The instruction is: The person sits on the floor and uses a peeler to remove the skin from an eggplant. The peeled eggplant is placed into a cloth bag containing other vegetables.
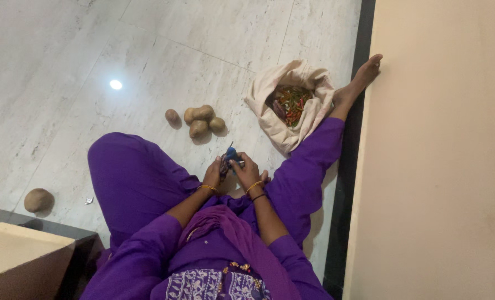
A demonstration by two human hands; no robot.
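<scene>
Small dark purplish vegetable gripped in left hand, blue-handled peeler clasped in right hand, brown potatoes grouped nearby on pale marble floor.

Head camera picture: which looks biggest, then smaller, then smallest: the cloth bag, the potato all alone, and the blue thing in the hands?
1. Cloth bag, clearly the largest.
2. Lone potato.
3. Blue tool, smallest as far as it shows; the right hand and left hand hide part of it, so its place below the potato is unsure.
</scene>
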